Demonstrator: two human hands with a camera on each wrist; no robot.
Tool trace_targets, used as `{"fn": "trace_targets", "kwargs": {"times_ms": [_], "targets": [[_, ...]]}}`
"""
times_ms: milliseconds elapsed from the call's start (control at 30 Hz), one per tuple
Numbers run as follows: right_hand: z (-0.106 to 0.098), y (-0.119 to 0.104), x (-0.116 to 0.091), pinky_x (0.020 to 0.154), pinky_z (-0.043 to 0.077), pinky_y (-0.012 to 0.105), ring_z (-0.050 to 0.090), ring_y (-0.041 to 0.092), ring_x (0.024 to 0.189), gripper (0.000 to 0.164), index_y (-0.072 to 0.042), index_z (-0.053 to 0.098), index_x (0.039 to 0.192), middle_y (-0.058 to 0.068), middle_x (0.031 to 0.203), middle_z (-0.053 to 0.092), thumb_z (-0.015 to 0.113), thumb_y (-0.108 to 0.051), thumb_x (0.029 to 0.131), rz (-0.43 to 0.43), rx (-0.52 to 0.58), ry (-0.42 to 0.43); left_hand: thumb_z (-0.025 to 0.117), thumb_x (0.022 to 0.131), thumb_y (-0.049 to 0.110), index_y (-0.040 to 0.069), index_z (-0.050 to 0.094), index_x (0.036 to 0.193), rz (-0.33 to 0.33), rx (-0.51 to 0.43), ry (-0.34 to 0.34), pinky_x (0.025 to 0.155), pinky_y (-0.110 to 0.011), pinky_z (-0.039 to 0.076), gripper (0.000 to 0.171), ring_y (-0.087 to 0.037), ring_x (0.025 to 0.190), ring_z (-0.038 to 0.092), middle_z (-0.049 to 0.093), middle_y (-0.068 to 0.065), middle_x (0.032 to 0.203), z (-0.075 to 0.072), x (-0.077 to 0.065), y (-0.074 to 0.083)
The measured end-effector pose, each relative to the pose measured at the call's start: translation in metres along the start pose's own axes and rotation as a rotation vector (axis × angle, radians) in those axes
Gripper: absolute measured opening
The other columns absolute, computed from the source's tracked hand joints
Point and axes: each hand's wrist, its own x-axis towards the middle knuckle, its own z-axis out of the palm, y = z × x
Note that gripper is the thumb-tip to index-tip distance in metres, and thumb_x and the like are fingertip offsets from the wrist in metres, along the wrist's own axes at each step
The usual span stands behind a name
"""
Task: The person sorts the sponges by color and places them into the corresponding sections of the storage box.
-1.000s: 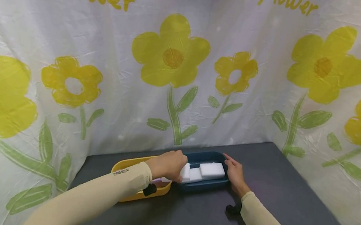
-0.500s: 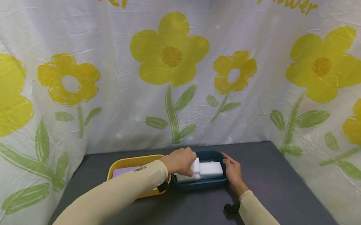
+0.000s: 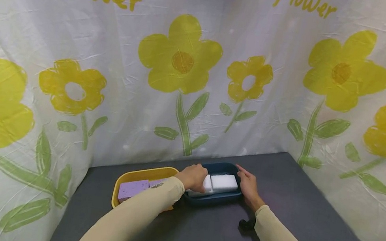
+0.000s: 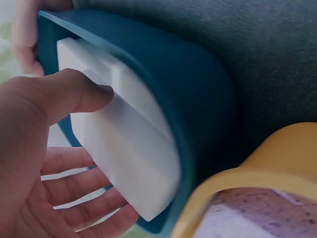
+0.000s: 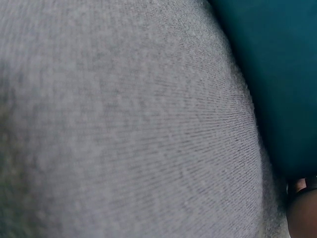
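My left hand reaches into the dark blue tub and grips a white sponge block. In the left wrist view its thumb lies across the block's face, and the fingers lie along the opposite edge. Another white sponge block lies beside it in the tub's right part. At the tub's right end, my right hand holds the rim. Only a bit of that hand shows in the right wrist view, beside the tub's blue wall.
A yellow tub stands left of the blue one, with purple sponge blocks inside, partly hidden by my left sleeve. Behind the grey tabletop hangs a white curtain printed with yellow flowers.
My left hand has moved right from between the tubs into the blue tub with a white sponge block, uncovering purple blocks in the yellow tub. My right hand keeps its place on the rim.
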Motion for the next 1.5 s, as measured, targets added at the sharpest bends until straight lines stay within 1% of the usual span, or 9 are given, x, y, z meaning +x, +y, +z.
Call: {"fn": "trace_targets", "kwargs": {"times_ms": [133,533,700,800,900,967,1100,1333,1500], "targets": [[-0.001,-0.001,0.001,0.133,0.019,0.061,0.024,0.041,0.167,0.046,-0.007,0.056,0.160,0.020,0.175,0.036,0.046,-0.017,0.116,-0.006,0.011,-0.008,0.088,0.093,0.034,0.013,0.074,0.108,-0.024,-0.027,0.006,0.077,-0.034,0.057,0.030,-0.015,0.079,0.063,0.066,0.000,0.093,0.008,0.006,-0.005],[0.003,0.006,0.006,0.133,0.020,0.060,0.026,0.040,0.166,0.046,-0.008,0.058,0.158,0.020,0.174,0.040,0.048,-0.019,0.115,-0.001,0.019,0.001,0.086,0.095,0.035,0.011,0.077,0.112,-0.030,-0.052,0.042,0.078,-0.034,0.057,0.031,-0.013,0.080,0.062,0.069,0.001,0.093,0.030,0.010,-0.012],[0.008,0.004,0.009,0.133,0.020,0.060,0.026,0.041,0.166,0.046,-0.008,0.059,0.158,0.021,0.174,0.040,0.048,-0.018,0.114,-0.011,0.022,-0.007,0.087,0.094,0.036,0.011,0.074,0.113,-0.049,-0.065,0.069,0.081,-0.037,0.058,0.034,-0.015,0.084,0.064,0.072,-0.002,0.099,0.035,0.009,-0.019],[0.010,0.003,0.009,0.134,0.019,0.060,0.025,0.041,0.166,0.046,-0.008,0.058,0.158,0.020,0.174,0.039,0.048,-0.019,0.115,-0.002,0.018,-0.019,0.087,0.092,0.040,0.011,0.072,0.117,-0.017,-0.042,0.122,0.080,-0.041,0.058,0.041,-0.018,0.090,0.065,0.073,-0.004,0.105,0.049,0.017,-0.032],[0.012,0.003,0.010,0.134,0.019,0.060,0.024,0.040,0.167,0.046,-0.008,0.058,0.158,0.019,0.175,0.038,0.048,-0.019,0.115,0.007,0.020,-0.029,0.085,0.092,0.046,0.009,0.069,0.130,0.000,-0.026,0.150,0.087,-0.045,0.059,0.055,-0.023,0.103,0.068,0.073,-0.008,0.118,0.053,0.015,-0.037],[0.012,0.003,0.012,0.134,0.018,0.060,0.023,0.040,0.167,0.046,-0.008,0.058,0.158,0.019,0.175,0.037,0.048,-0.019,0.115,0.004,0.025,-0.035,0.081,0.094,0.050,0.008,0.067,0.141,0.002,-0.024,0.174,0.096,-0.046,0.059,0.065,-0.027,0.117,0.068,0.072,-0.011,0.131,0.053,0.013,-0.040],[0.009,0.003,0.016,0.134,0.017,0.060,0.021,0.040,0.168,0.046,-0.007,0.057,0.159,0.019,0.176,0.036,0.047,-0.019,0.115,-0.005,0.028,-0.046,0.072,0.102,0.049,0.007,0.059,0.155,-0.032,-0.071,0.198,0.113,-0.048,0.054,0.069,-0.032,0.136,0.064,0.067,-0.013,0.148,0.037,-0.002,-0.035],[-0.007,0.001,0.014,0.134,0.018,0.060,0.025,0.043,0.166,0.049,0.002,0.050,0.161,0.028,0.173,0.037,0.042,-0.020,0.117,0.014,-0.020,-0.067,0.064,0.107,0.045,0.007,0.062,0.152,-0.060,-0.127,0.298,0.113,-0.049,0.053,0.059,-0.035,0.133,0.064,0.068,-0.015,0.147,0.029,-0.016,-0.033],[-0.021,-0.005,0.013,0.133,0.024,0.059,0.031,0.044,0.163,0.053,0.003,0.050,0.161,0.027,0.171,0.040,0.040,-0.028,0.118,0.031,-0.099,-0.085,0.063,0.108,0.046,0.006,0.062,0.152,-0.094,-0.150,0.381,0.113,-0.052,0.053,0.059,-0.038,0.133,0.063,0.067,-0.016,0.147,0.026,-0.034,-0.036]]}}
